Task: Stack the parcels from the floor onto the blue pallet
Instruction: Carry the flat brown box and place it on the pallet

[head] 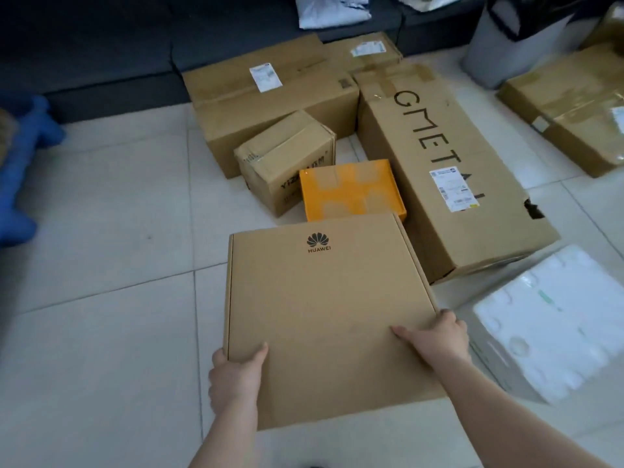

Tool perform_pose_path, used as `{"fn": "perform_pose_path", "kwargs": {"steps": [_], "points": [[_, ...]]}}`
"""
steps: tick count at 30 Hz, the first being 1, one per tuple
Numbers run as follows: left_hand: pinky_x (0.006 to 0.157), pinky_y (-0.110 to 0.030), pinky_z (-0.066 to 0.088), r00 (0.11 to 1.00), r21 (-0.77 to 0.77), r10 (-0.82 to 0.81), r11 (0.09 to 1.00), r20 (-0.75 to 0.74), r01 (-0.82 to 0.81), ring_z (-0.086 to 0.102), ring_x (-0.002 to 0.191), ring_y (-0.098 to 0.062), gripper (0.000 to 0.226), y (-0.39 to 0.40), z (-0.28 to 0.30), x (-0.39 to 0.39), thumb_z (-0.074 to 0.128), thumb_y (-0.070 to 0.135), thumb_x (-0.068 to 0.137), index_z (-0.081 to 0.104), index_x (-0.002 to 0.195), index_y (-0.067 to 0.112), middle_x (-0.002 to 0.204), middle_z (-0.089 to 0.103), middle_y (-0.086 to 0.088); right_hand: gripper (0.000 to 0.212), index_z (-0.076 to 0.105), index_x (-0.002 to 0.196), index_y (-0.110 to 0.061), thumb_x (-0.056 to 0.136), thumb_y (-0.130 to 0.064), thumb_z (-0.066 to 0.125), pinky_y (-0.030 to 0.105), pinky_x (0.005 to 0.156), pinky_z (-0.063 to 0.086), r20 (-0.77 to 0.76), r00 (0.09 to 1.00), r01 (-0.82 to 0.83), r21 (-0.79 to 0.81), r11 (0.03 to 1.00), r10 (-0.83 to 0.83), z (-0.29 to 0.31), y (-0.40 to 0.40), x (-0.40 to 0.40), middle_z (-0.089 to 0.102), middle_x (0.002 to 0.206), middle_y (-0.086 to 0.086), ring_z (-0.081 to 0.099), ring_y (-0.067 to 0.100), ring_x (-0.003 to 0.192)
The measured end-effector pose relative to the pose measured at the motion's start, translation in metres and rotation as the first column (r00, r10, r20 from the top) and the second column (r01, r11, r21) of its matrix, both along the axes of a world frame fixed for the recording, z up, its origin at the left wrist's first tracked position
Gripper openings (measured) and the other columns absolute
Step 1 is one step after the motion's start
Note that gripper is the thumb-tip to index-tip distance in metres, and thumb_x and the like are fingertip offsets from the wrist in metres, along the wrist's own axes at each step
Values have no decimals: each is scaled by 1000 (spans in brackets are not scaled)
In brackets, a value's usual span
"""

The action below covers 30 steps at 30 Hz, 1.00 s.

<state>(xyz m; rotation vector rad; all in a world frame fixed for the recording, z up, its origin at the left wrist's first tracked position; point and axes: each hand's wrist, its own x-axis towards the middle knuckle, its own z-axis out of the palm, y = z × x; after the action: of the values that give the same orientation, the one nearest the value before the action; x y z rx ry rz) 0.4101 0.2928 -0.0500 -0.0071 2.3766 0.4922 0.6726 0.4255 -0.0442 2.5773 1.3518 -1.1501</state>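
Observation:
A flat brown cardboard parcel (324,298) with a black logo near its far edge is held level in front of me, above the tiled floor. My left hand (233,376) grips its near left edge, thumb on top. My right hand (439,336) grips its right edge, thumb on top as well. Beyond it on the floor lie an orange parcel (351,187), a small brown box (287,157), a long lettered carton (449,170) and a large brown carton (266,96). A blue shape (20,170) at the far left edge may be the pallet; I cannot tell.
A white foam box (553,319) stands at the right. Another taped carton (574,103) lies at the far right. A dark sofa (101,45) with pale bags (331,10) runs along the back. A grey bin (506,42) stands at the back right.

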Motion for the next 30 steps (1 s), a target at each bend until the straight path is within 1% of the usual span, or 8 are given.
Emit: {"fn": "perform_pose_path", "kwargs": {"steps": [5,10,13,16,20,23,26,30], "points": [[98,-46,45,996,24,87,996,-35,-86,52,119,-39,88,-48,184,-44,76,53,66,40,136,15,131,54,-16,95,39,130,-10,57,-52,83,49,98,41,-46,991,-123,34,992,124,183,-25,-52,44,132,13,42,33,126],[96,-45,46,965,67,244,969,-99,-238,54,115,-38,86,-133,383,-85,76,54,65,41,134,17,127,55,-15,98,36,134,-8,59,-50,83,47,100,41,-150,950,-266,71,961,273,372,-74,-120,41,135,16,40,34,128],[96,-44,46,922,128,359,931,-143,-342,55,113,-37,79,-205,485,-111,76,52,66,46,128,14,123,57,-16,98,33,136,-7,62,-49,82,48,104,36,-200,897,-381,98,919,393,472,-112,-171,38,139,16,36,34,132],[95,-45,47,860,213,475,874,-190,-436,56,112,-37,77,-288,565,-136,77,52,65,48,124,12,121,59,-15,94,35,135,-6,63,-44,83,43,103,35,-282,794,-509,177,842,539,551,-162,-228,39,137,18,38,35,130],[96,-47,47,754,319,606,788,-255,-526,57,111,-36,78,-392,638,-168,76,56,63,50,122,13,121,60,-14,94,36,136,-10,62,-45,82,44,100,39,-339,643,-628,282,726,687,629,-239,-303,39,135,15,38,34,129],[95,-47,48,688,401,668,735,-284,-547,59,110,-36,78,-468,671,-193,76,56,62,50,121,13,121,61,-14,94,35,136,-10,63,-45,82,45,100,40,-355,544,-672,359,648,761,668,-305,-350,39,137,15,40,32,129],[94,-48,49,636,467,711,691,-300,-552,59,109,-36,81,-538,686,-218,77,58,60,49,122,13,121,61,-14,92,36,134,-10,63,-43,83,47,99,41,-385,480,-673,415,612,789,684,-368,-391,38,137,15,43,33,125],[93,-47,49,588,502,740,664,-328,-555,59,109,-34,81,-614,689,-262,76,58,61,48,124,15,122,60,-12,93,36,134,-10,62,-44,83,51,100,42,-381,444,-683,442,581,811,686,-440,-446,38,137,15,44,35,124]]}}
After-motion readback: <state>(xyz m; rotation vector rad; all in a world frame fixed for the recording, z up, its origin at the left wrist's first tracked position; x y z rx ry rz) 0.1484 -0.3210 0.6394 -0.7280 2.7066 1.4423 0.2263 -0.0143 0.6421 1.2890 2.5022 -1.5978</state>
